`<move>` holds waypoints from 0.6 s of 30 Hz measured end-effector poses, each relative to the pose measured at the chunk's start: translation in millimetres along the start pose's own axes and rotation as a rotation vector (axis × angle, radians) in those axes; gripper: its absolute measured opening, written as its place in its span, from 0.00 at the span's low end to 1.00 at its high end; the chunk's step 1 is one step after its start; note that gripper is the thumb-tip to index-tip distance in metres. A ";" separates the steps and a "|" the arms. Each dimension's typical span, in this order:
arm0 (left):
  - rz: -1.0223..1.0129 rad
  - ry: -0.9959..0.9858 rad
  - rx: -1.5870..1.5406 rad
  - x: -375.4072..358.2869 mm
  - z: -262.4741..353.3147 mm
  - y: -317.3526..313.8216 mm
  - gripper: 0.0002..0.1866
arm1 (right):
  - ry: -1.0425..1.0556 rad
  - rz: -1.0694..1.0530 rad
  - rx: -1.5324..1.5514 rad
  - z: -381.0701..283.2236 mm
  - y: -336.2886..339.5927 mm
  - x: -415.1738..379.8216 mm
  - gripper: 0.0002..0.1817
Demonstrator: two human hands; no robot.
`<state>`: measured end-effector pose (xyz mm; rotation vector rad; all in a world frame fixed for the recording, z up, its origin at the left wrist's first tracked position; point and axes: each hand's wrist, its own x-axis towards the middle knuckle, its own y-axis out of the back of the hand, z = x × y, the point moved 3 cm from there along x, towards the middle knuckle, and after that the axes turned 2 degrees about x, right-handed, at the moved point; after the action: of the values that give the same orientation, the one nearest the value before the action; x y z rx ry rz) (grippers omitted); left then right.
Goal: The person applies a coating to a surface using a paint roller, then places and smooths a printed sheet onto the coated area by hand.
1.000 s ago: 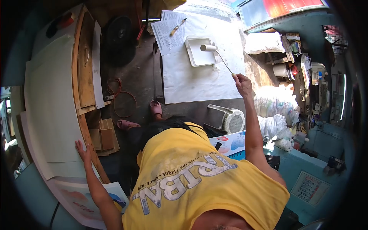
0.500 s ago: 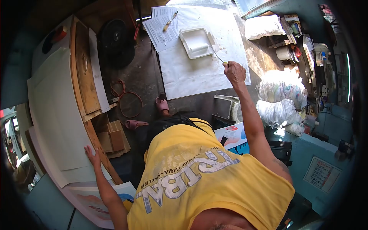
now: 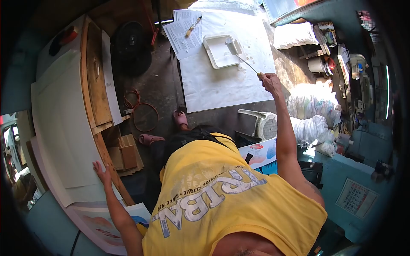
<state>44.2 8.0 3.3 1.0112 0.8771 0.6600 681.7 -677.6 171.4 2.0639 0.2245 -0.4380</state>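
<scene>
- From here, I see the right hand (image 3: 270, 83) closed around the handle of a roller (image 3: 231, 45).
- Its head is at one corner of a tray (image 3: 226, 66).
- The left hand (image 3: 101, 172), fingers spread, is by the wooden edge (image 3: 112, 180).

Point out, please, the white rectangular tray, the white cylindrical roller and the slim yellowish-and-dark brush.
Tray (image 3: 210, 52), head view: left rim.
Roller (image 3: 231, 46), head view: its cylinder.
Brush (image 3: 193, 27), head view: its middle.
</scene>
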 end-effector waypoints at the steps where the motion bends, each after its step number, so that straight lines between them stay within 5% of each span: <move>1: -0.004 0.005 0.011 -0.2 -0.4 -0.8 0.41 | -0.021 -0.045 0.122 4.2 1.4 -1.6 0.25; 8: 0.004 0.007 0.030 -0.4 -0.9 -0.3 0.41 | -0.052 -0.297 0.555 24.9 -12.2 -22.7 0.19; 13: 0.002 -0.030 0.017 4.1 -6.6 -3.0 0.42 | -0.020 -0.224 0.647 35.3 -31.0 -24.6 0.21; 18: -0.004 -0.012 -0.013 1.8 -2.5 -1.0 0.42 | 0.107 0.182 -0.072 23.4 -24.4 -13.8 0.21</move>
<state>43.0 10.1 1.2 1.0012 0.8630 0.6549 655.8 -685.2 146.8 2.0183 0.1132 -0.2059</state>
